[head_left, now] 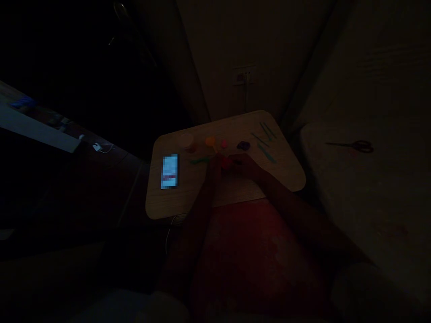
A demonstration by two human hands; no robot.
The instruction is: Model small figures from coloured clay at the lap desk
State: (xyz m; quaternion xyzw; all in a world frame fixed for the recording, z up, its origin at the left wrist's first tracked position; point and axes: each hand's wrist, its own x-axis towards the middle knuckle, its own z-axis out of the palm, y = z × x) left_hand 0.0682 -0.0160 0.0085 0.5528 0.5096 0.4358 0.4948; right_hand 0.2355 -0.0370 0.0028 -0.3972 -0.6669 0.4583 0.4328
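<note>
In very dim light, my left hand point(214, 168) and my right hand point(246, 166) meet over the small wooden table point(188, 197). Between them is a soft-looking red lump point(225, 162), perhaps modelling clay, and the fingers of both hands are closed around it. Just beyond my left hand lies an orange piece point(210, 141) with a thin yellowish stem. A pink piece point(224, 144) sits beside it. Left of my left hand is a green strip point(200, 160). Past my right hand rests a dark purple object point(243, 145). My fingertips are hard to make out.
A lit phone point(169, 171) lies at the table's left, near a pale round tub point(186, 141). Several green strips point(266, 153) lie at the right. Scissors point(360, 146) rest on a pale surface farther right. A wall socket point(244, 76) is behind the table.
</note>
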